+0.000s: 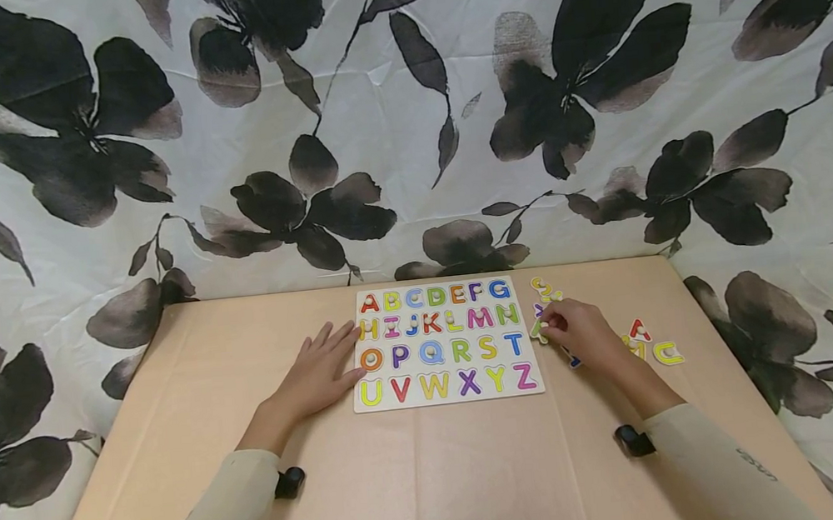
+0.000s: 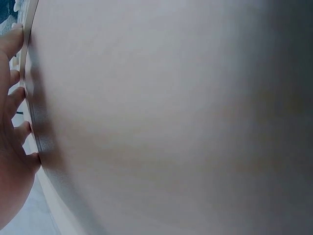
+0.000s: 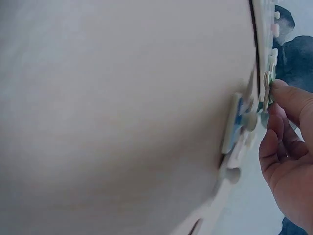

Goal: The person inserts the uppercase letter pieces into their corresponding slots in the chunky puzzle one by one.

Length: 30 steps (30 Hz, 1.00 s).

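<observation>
A white alphabet board (image 1: 437,400) with colored letters A to Z in four rows lies on the table. My left hand (image 1: 314,370) is spread at its left side, fingertips and thumb on the edge by the H and O; the left wrist view shows its fingers (image 2: 17,98) along the frame's left edge. Just past the board's right edge, my right hand (image 1: 582,332) pinches a green letter piece (image 1: 538,332) between thumb and finger. In the right wrist view that piece (image 3: 267,90) is seen edge-on, so its letter is hidden.
Yellow (image 1: 542,288) and purple (image 1: 538,310) letter pieces lie beyond the right hand, a blue piece (image 1: 572,358) beneath it. Farther right are a red A (image 1: 639,329) and a yellow letter (image 1: 669,353). A floral cloth (image 1: 385,87) hangs behind the table (image 1: 438,484).
</observation>
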{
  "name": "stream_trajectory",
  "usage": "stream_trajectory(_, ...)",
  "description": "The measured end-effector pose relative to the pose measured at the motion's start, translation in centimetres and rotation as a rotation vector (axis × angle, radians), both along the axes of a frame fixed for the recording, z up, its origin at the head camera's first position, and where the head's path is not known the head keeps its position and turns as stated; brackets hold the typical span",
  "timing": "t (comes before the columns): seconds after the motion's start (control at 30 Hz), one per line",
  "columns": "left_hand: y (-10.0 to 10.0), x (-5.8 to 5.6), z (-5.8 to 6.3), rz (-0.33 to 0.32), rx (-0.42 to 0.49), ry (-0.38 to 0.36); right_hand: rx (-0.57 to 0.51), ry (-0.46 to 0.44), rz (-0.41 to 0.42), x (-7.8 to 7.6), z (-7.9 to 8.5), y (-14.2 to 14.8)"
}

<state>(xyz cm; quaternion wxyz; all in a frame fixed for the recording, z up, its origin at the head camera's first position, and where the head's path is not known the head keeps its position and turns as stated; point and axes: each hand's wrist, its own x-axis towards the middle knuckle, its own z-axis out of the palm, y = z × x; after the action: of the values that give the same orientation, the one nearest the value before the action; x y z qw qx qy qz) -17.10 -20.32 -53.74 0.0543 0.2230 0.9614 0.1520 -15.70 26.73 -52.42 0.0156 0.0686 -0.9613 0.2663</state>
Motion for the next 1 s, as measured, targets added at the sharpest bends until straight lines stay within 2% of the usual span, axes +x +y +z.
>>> stream_trajectory(0.13, -0.1, 0.1, 0.1, 0.001, 0.003, -0.004, -0.014, 0.027, 0.028, -0.2, 0.6, -1.1)
stream_trajectory(0.47, -0.4, 0.2, -0.2, -0.008, 0.017, 0.025, -0.067, -0.017, 0.095, -0.4, 1.2, -5.4)
stream_trajectory(0.67, -0.3, 0.2, 0.0, -0.011, 0.012, 0.017, -0.036, -0.033, 0.138, -0.7, 1.5, -8.4)
stream_trajectory(1.0, -0.1, 0.1, 0.2, -0.019, 0.007, 0.026, 0.041, 0.015, 0.231, -1.2, 1.2, -11.8)
